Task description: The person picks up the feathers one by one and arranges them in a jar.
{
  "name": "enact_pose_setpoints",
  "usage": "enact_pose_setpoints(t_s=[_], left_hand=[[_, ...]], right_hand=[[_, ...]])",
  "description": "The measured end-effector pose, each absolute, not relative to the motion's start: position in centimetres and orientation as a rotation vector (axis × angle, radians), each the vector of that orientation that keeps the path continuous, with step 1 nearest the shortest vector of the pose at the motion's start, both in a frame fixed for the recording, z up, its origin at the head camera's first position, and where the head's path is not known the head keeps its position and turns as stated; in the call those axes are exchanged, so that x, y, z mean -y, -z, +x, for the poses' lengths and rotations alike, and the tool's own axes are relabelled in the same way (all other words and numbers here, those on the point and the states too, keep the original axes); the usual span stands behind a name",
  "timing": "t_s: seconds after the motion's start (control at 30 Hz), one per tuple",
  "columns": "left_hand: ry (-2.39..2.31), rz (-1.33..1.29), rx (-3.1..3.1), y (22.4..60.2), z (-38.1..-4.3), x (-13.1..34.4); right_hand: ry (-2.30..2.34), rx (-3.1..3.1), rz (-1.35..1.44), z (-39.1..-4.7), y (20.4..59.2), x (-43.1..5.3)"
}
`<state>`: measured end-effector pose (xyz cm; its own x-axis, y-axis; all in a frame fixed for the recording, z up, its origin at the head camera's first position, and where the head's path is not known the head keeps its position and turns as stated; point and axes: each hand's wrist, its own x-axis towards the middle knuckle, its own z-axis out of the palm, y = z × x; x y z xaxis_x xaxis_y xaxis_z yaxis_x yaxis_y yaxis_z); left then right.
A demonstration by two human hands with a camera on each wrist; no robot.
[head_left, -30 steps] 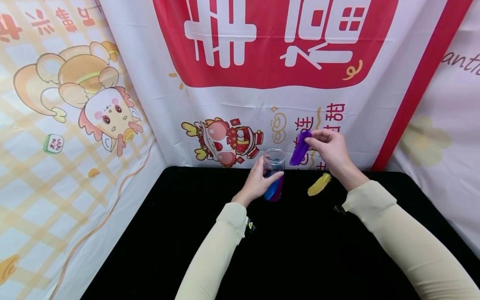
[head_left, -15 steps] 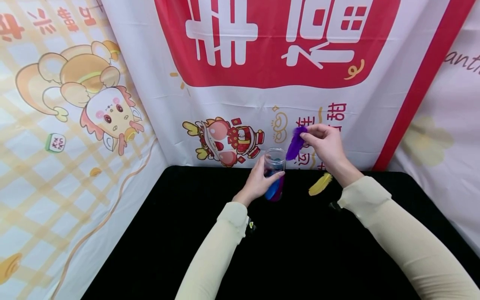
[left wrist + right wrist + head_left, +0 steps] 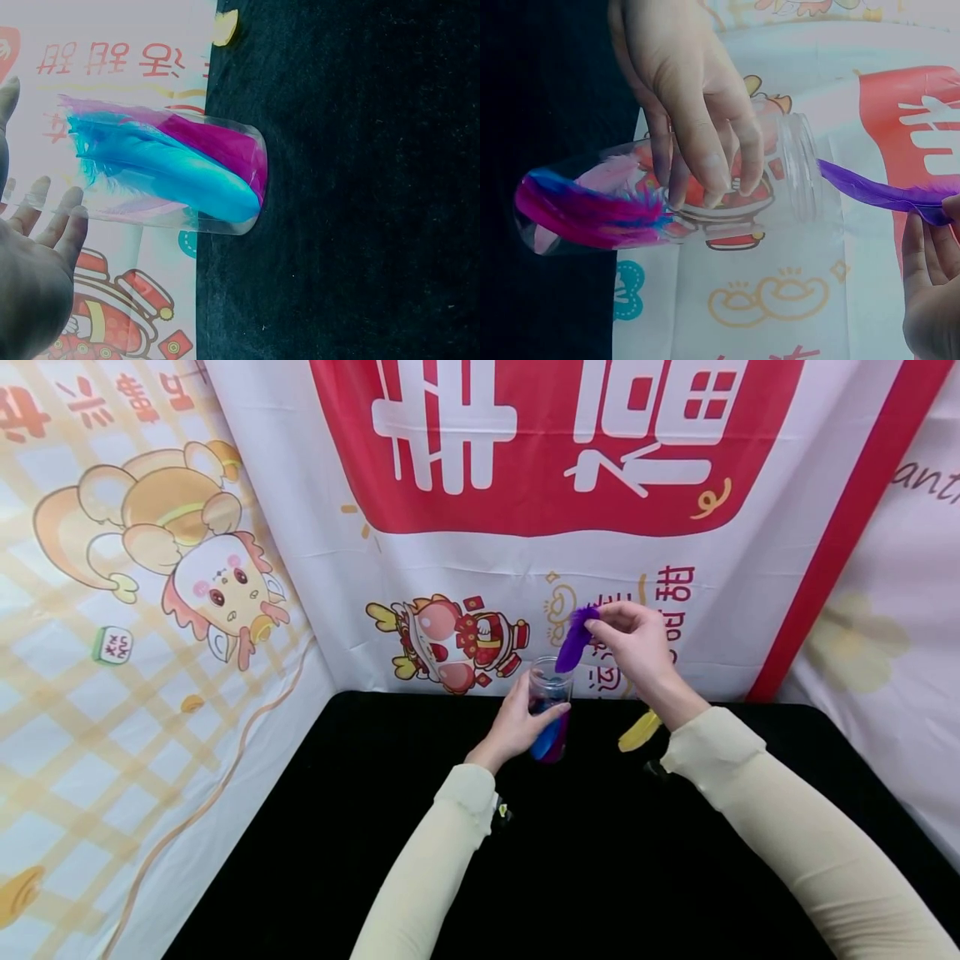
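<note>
My left hand grips a clear jar near the table's back edge. In the left wrist view a blue feather and a magenta feather show through its wall, and a pale pink feather shows in the right wrist view. Between thumb and fingers, my right hand pinches a purple feather. The tip of that feather points down at the jar's open mouth. On the table, below my right wrist, lies a yellow feather.
A black cloth covers the table. Close behind its back edge hangs a white and red printed sheet. Another printed sheet stands along the left side.
My right hand has moved left with the purple feather, from beside the jar to over its mouth. The left hand and jar stay in place.
</note>
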<state>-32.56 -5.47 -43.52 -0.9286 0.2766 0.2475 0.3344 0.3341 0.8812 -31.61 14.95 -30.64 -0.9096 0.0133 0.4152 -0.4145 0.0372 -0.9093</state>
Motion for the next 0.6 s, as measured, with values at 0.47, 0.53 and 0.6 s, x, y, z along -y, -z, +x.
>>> enact_pose_setpoints(t_s=[0.47,0.53,0.6], left_hand=[[1.701,-0.566,2.531,43.4,-32.4,5.5],[1.703,-0.566,2.531,43.4,-32.4,5.5],[1.705,-0.568,2.526,43.4,-32.4,5.5]], right_hand=[[-1.946,2.062,0.406,-31.8,31.4,-14.2],[-1.952,2.081,0.415,-31.8,31.6,-14.1],[-1.943,2.115,0.426,-31.8,31.9,-14.0]])
